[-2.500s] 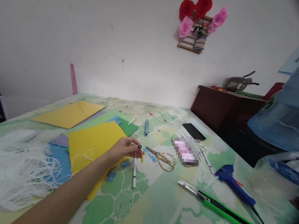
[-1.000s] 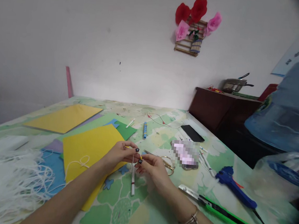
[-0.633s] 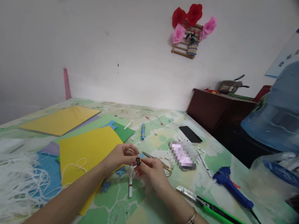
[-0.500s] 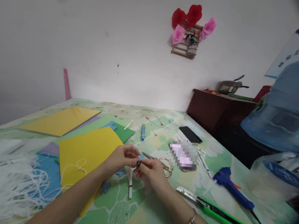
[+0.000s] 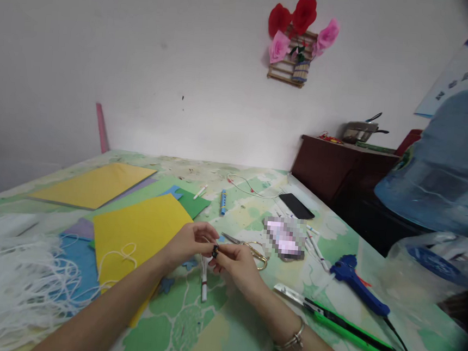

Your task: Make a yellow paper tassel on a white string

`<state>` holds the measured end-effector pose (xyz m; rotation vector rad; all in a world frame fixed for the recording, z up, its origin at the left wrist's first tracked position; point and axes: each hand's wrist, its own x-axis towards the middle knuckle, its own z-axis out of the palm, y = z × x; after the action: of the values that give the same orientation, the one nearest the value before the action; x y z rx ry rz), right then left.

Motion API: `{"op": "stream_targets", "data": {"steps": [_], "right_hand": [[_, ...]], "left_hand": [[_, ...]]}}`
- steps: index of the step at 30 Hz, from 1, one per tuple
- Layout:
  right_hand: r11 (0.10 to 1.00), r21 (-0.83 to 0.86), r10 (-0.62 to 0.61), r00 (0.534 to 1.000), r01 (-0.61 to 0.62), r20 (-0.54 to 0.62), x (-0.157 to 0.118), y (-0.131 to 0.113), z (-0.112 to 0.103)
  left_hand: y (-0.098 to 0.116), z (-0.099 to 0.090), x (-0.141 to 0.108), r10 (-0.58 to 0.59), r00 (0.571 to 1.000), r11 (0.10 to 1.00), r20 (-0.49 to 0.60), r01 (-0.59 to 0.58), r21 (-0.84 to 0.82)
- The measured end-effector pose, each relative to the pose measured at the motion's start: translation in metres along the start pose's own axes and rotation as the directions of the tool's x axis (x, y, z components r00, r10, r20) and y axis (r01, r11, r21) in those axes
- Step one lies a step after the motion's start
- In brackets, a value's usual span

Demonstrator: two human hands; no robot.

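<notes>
My left hand (image 5: pixel 193 240) and my right hand (image 5: pixel 234 265) meet over the middle of the table, fingertips pinched together. A small dark piece (image 5: pixel 215 251) shows where they meet; whether it is held or worn on a finger I cannot tell. Anything else between the fingertips is hidden. Just below them lies a white marker pen (image 5: pixel 204 288) with a red band. Scissors (image 5: pixel 260 261) with gold handles rest beside my right hand. Small blue cut-out shapes (image 5: pixel 166 285) lie under my left wrist, next to a yellow sheet (image 5: pixel 139 227).
White string (image 5: pixel 15 287) is heaped at the left over a blue sheet (image 5: pixel 80 271). On the right are a green utility knife (image 5: pixel 359 334), a blue glue gun (image 5: pixel 357 284), pens (image 5: pixel 316 248) and two phones (image 5: pixel 297 206). A large water bottle (image 5: pixel 443 172) stands beyond the table's right edge.
The whole view has shifted slightly, with things sitting a little higher in the picture. Both hands stay together, their fingers only slightly changed in position.
</notes>
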<state>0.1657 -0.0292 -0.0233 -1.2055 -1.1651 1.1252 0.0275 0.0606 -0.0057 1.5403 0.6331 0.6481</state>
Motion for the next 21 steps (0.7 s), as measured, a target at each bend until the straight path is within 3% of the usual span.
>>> {"op": "stream_targets", "data": {"steps": [21], "right_hand": [[0.998,-0.068,0.018,1.0,-0.019,-0.014,-0.0001,0.0035,-0.0018]], "left_hand": [[-0.0032,-0.0016,-0.0007,-0.016,1.0,1.0,0.014,0.017,-0.019]]}}
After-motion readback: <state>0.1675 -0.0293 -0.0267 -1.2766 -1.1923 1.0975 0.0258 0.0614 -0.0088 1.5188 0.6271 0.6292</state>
